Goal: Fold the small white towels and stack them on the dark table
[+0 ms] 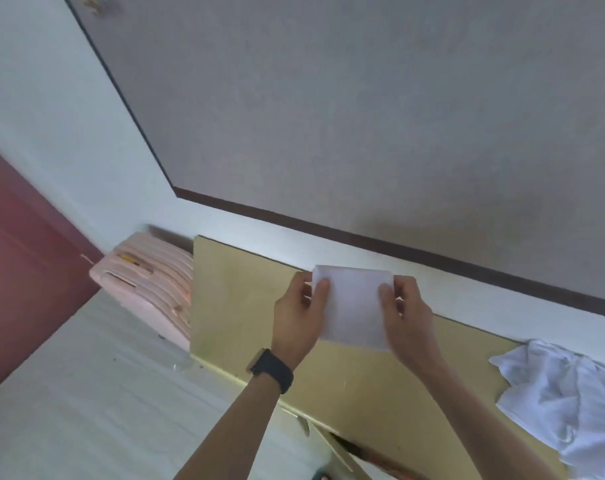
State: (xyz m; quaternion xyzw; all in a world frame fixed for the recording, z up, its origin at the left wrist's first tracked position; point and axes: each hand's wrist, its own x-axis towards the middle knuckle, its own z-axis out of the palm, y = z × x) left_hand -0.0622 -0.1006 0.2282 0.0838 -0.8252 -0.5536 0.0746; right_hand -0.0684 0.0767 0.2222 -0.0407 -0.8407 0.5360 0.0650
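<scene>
A small white towel, folded into a rectangle, hangs in the air above the olive-yellow table top. My left hand grips its left edge, thumb in front. My right hand grips its right edge the same way. A black watch sits on my left wrist. At the right edge of the table lies a crumpled heap of white towels, apart from both hands.
A pink slatted rack stands on the floor left of the table. The pale floor spreads at the lower left beside a dark red door. Behind the table rises a white wall with a large grey panel.
</scene>
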